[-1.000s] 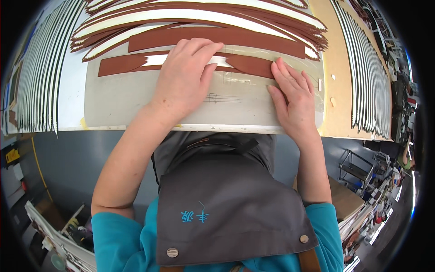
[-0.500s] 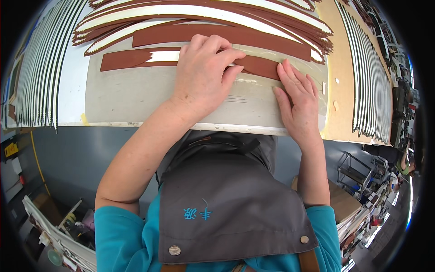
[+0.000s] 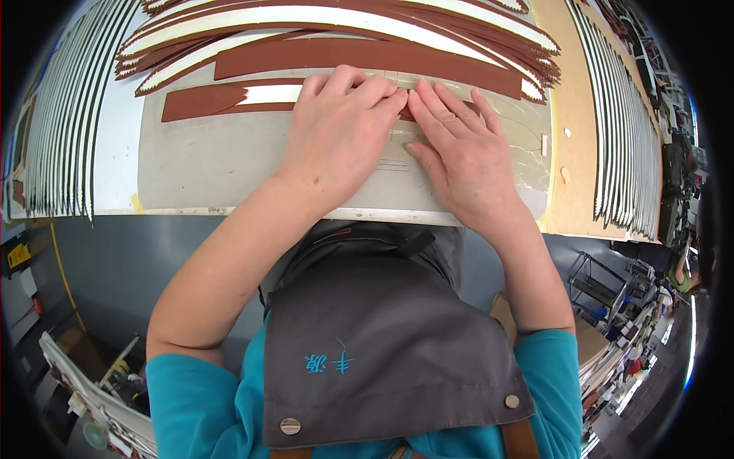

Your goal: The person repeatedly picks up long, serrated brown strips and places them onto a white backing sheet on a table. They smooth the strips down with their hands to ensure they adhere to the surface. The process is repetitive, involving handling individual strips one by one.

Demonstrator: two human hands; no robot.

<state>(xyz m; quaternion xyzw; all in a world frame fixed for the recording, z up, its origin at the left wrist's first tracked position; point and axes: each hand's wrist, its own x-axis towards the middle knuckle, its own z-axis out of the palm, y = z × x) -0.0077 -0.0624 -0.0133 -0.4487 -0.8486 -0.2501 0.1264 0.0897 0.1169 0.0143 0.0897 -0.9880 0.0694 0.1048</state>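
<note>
A long reddish-brown strip (image 3: 195, 103) with a white inner layer showing lies crosswise on the grey work mat (image 3: 206, 168). Over its middle is my left hand (image 3: 332, 130), fingers curled and the fingertips pinched together at the strip. My right hand (image 3: 470, 157) rests flat on the strip's right part, its fingers stretched out and their tips close to the left fingertips. Most of the strip's right half is hidden beneath my hands. Just beyond it lies a second, plain brown strip (image 3: 359, 57).
A pile of brown strips with white middles (image 3: 252, 23) covers the far part of the table. Rows of dark-edged narrow strips stand at the left (image 3: 69, 122) and right (image 3: 623, 138). The table's front edge (image 3: 367, 216) runs near my apron (image 3: 382, 344).
My right hand has slid left along the brown strip, from its right end to beside my left hand. My left hand stays near the middle, its fingers drawn closer together.
</note>
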